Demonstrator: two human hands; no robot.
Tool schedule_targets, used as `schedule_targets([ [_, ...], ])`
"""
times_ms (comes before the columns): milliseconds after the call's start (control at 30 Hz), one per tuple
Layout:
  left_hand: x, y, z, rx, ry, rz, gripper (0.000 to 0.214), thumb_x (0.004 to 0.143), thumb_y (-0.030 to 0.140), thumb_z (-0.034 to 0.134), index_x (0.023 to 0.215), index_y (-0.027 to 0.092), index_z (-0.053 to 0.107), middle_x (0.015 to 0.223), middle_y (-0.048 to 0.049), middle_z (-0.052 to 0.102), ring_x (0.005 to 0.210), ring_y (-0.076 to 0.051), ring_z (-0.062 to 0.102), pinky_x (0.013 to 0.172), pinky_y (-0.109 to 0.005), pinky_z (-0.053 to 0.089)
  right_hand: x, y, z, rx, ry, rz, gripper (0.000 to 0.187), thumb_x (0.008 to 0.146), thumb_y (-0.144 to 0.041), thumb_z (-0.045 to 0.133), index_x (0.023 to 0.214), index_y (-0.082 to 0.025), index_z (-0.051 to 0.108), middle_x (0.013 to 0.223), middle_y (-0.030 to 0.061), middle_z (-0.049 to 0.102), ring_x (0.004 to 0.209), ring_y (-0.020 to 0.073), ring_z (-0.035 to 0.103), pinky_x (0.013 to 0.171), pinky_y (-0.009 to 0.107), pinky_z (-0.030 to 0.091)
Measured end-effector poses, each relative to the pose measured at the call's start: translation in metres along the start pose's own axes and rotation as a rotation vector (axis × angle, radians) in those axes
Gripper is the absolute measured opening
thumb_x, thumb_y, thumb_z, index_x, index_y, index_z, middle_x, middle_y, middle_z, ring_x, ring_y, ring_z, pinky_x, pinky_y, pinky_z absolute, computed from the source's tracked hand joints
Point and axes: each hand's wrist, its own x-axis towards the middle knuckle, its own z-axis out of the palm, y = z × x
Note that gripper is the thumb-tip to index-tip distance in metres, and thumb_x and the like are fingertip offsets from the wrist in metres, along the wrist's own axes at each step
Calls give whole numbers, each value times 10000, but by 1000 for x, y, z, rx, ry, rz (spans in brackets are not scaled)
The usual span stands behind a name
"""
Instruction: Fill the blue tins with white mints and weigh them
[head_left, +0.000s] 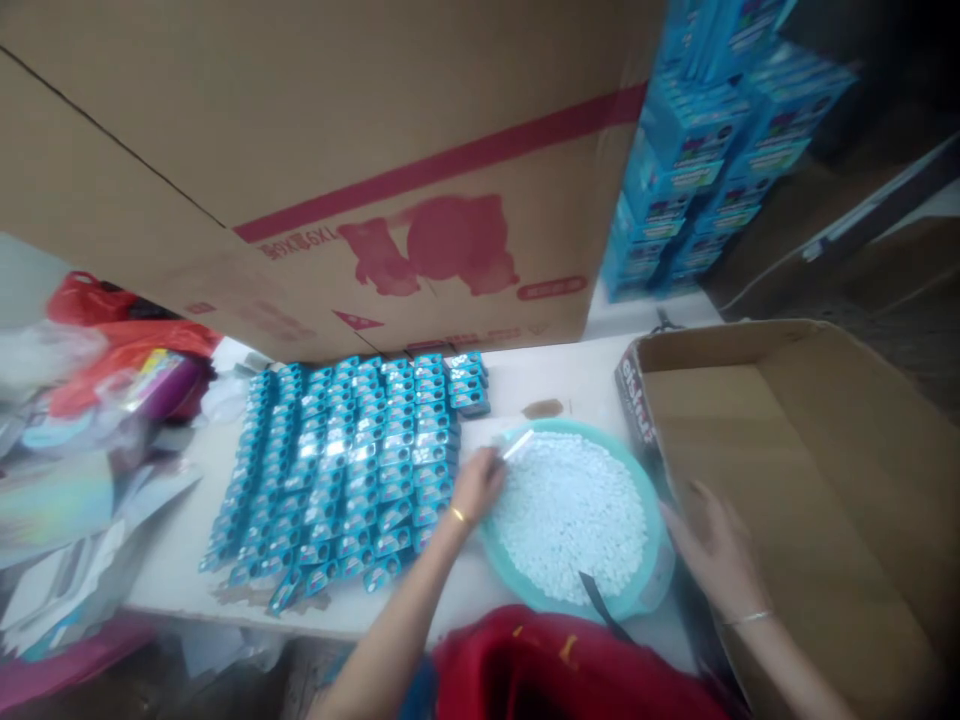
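Note:
A light-green basin (664, 570) full of small white pellets (570, 510) sits on the table. My left hand (478, 485), with a gold bracelet at its wrist, is closed at the basin's left rim. A short pale strip (517, 446) sticks out from its fingertips over the pellets; blur hides its exact kind. Between the basin and an open cardboard box (810, 500), my right hand (712, 548) is open with its fingers apart, close to the box's near wall. A dark handle (600, 603) leans out over the basin's front rim.
Rows of small blue boxes (337, 460) cover the table (172, 540) left of the basin. A large printed carton (420, 150) stands behind them. Blue packs (682, 180) are stacked at the back right. Bags and papers (82, 500) lie at the far left.

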Motion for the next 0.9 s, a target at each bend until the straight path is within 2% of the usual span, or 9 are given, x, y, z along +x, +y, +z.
schedule_targets([
  [100, -40, 22, 28, 20, -107, 80, 284, 886, 275, 494, 1150, 180, 538, 1021, -83, 619, 925, -193, 603, 822, -328, 494, -10, 11, -5, 26, 17, -19, 729, 813, -652, 440, 1299, -109, 448, 1222, 206, 542, 1179, 336, 478, 979, 501, 397],
  [167, -54, 32, 42, 85, -45, 135, 349, 874, 287, 513, 1201, 163, 512, 1108, -118, 597, 1012, -236, 586, 875, -391, 485, -17, 23, -20, 26, 70, -24, 677, 827, -630, 443, 1284, -131, 465, 1214, 193, 545, 1169, 318, 487, 978, 487, 405],
  [267, -60, 53, 56, 97, 101, 244, 389, 862, 331, 534, 1194, 131, 514, 1149, -156, 572, 1073, -281, 550, 912, -453, 464, -30, 53, -65, -18, 219, 7, 577, 845, -587, 457, 1209, -145, 528, 1167, 177, 560, 1129, 290, 510, 970, 453, 419],
  [333, -61, 75, 65, 43, 127, 311, 347, 873, 357, 513, 1143, 140, 540, 1090, -144, 585, 1039, -271, 555, 900, -444, 471, -44, 84, -105, -90, 362, 49, 529, 856, -560, 456, 1159, -139, 561, 1156, 179, 558, 1137, 284, 500, 986, 446, 401],
  [467, -74, 131, 86, -41, 52, 372, 316, 876, 381, 504, 1111, 176, 556, 1072, -121, 576, 1055, -258, 546, 949, -437, 441, -91, 167, -181, -253, 686, 248, 502, 846, -524, 490, 1151, -132, 564, 1211, 180, 525, 1197, 283, 441, 1033, 470, 324],
  [567, -84, 176, 102, -97, -14, 347, 354, 863, 409, 512, 1116, 166, 557, 1082, -124, 568, 1042, -257, 557, 934, -431, 452, -136, 228, -211, -235, 846, 499, 531, 823, -521, 499, 1147, -104, 557, 1204, 187, 536, 1196, 277, 429, 1038, 462, 303],
  [633, -85, 201, 112, -157, -56, 244, 430, 840, 457, 528, 1150, 159, 541, 1078, -121, 577, 957, -243, 596, 838, -401, 501, -163, 259, -213, -136, 836, 746, 552, 823, -524, 459, 1130, -76, 560, 1156, 193, 568, 1132, 268, 472, 994, 436, 347],
  [733, -79, 231, 124, -293, -197, -33, 572, 822, 531, 532, 1254, 163, 468, 1004, -100, 624, 794, -206, 641, 664, -330, 533, -198, 283, -191, 0, 724, 1020, 532, 833, -505, 407, 1058, -61, 596, 1007, 182, 632, 941, 236, 560, 844, 371, 436],
  [900, -66, 259, 142, -487, -445, -373, 619, 835, 554, 531, 1288, 152, 404, 886, -87, 637, 608, -153, 626, 543, -292, 532, -249, 262, -119, 68, 473, 1063, 339, 787, -463, 535, 749, -149, 658, 667, 59, 635, 667, 172, 577, 638, 291, 437],
])
